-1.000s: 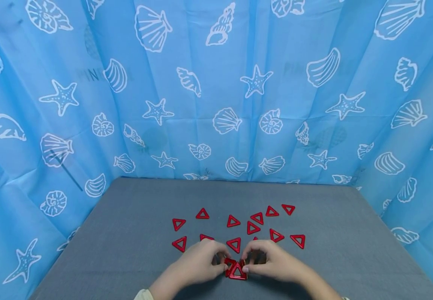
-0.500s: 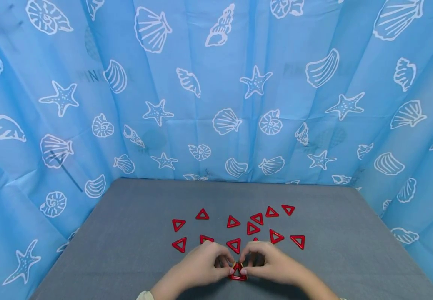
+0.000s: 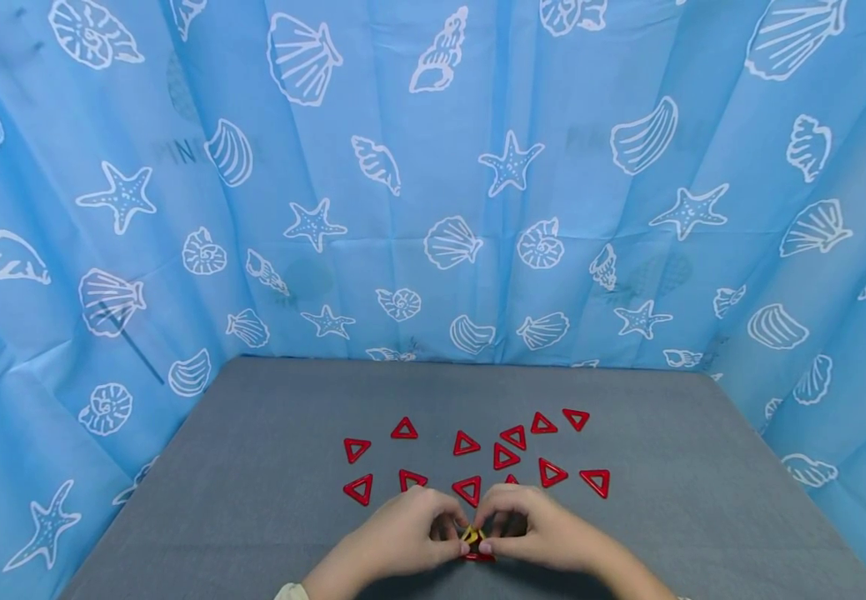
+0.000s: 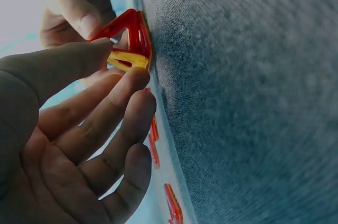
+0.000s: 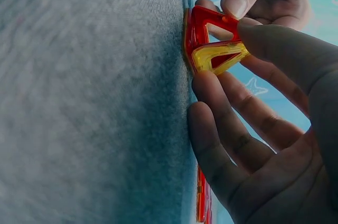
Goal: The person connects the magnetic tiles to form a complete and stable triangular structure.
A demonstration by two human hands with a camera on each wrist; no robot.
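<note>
Near the front of the table my left hand (image 3: 402,529) and right hand (image 3: 545,525) face each other, fingertips close together. Between them is a small cluster of hollow triangular magnetic tiles. One red tile (image 3: 479,557) shows as a low bar at the bottom, with a yellow tile (image 3: 472,536) above it, partly covered by fingers. In the left wrist view, my thumb and a fingertip pinch the leaning tiles, red (image 4: 138,31) and yellow (image 4: 127,60). In the right wrist view, my thumb and fingers pinch the same cluster, where a yellow face (image 5: 211,55) adjoins a red tile (image 5: 198,26).
Several loose red triangular tiles lie beyond the hands, such as one red tile (image 3: 358,489) at left, one (image 3: 468,490) in the middle and one (image 3: 596,482) at right. A blue shell-print curtain (image 3: 433,250) hangs around the grey table (image 3: 275,467).
Both hands have moved inward, bringing the side tiles together. The red triangle facing forward has tipped back to show only as a low bar, and yellow now shows between the fingertips.
</note>
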